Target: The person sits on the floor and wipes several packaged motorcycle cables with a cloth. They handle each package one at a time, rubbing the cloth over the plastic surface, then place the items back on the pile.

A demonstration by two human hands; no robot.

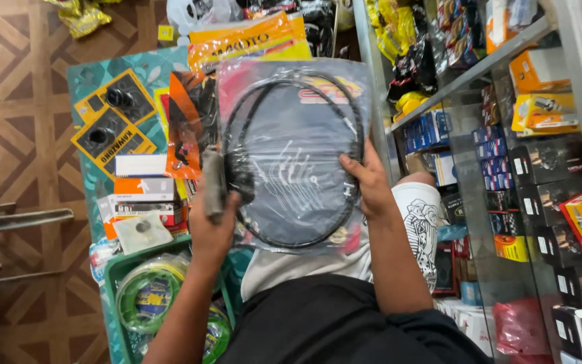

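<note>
Both hands hold up a clear plastic bag (291, 128) with a coiled black cable (284, 222) inside. My left hand (211, 226) grips the bag's lower left edge, over the cable's thick end fittings. My right hand (370, 178) clasps the right edge, thumb on the front. The bag hangs flat in front of me, above my lap and white printed shorts (420, 222).
Packaged parts in yellow, orange and white lie on a teal mat (85, 87) on the floor to the left. A green basket (117, 269) holds green coiled items. A glass display case (540, 202) full of boxed goods stands close on the right.
</note>
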